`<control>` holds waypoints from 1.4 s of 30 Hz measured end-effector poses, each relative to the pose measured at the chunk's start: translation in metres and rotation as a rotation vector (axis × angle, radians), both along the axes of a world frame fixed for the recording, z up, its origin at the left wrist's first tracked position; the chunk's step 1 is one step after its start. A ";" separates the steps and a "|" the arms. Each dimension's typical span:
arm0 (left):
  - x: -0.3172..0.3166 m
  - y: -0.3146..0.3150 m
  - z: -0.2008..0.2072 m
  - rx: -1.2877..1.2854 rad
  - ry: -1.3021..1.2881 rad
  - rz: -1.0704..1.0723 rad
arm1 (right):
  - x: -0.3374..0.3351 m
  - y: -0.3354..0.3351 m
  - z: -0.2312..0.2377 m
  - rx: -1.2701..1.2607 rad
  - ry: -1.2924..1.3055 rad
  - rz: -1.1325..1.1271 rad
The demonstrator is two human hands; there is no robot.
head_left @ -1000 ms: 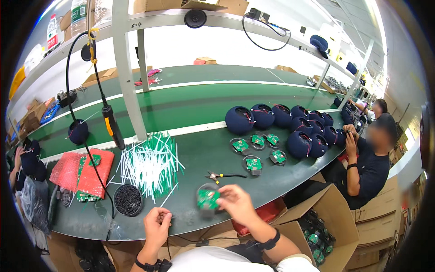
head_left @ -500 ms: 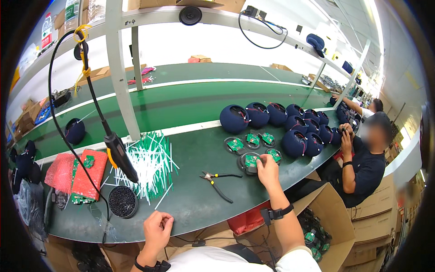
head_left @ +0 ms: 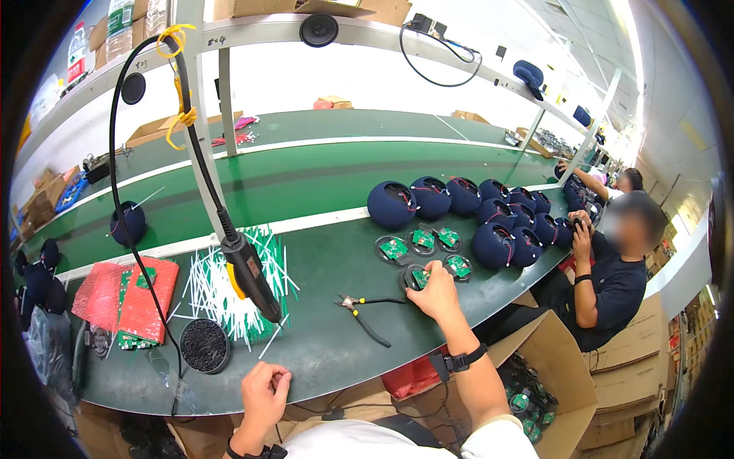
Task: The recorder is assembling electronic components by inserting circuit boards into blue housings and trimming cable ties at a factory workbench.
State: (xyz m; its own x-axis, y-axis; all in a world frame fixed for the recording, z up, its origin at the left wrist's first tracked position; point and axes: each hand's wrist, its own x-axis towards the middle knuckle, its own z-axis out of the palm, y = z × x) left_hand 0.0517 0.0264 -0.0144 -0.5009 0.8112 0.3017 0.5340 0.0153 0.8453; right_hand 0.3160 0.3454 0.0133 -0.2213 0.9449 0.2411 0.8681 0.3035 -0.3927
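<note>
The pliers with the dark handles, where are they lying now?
In the head view the pliers lie on the green workbench near the centre, just left of the right hand and right of the pile of white cable ties.

On the surface (head_left: 321, 352), pliers (head_left: 365, 310) lie left of the boards (head_left: 425, 249); domes (head_left: 459, 200) sit behind them, ties (head_left: 229, 283) and a dish (head_left: 203, 346) farther left.

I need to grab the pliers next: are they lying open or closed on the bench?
Open. The pliers lie flat on the green bench, their two handles splayed apart, untouched by either hand.
</note>
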 end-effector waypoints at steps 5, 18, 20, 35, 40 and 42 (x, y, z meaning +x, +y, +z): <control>0.000 0.001 -0.001 -0.008 0.003 -0.005 | 0.026 0.016 0.012 0.259 0.141 -0.077; 0.001 0.000 0.001 0.004 0.025 0.005 | 0.101 0.071 -0.024 0.214 0.294 0.012; 0.001 0.001 0.000 -0.001 0.030 -0.005 | 0.108 0.069 -0.027 0.175 0.292 0.029; 0.004 0.005 -0.005 0.007 0.034 -0.016 | 0.091 0.061 -0.027 0.299 0.263 0.008; 0.003 0.005 -0.004 0.046 0.112 -0.006 | 0.090 0.027 -0.014 0.340 0.402 -0.011; 0.004 0.005 -0.005 0.021 0.050 0.000 | 0.113 -0.001 -0.010 0.409 0.434 0.007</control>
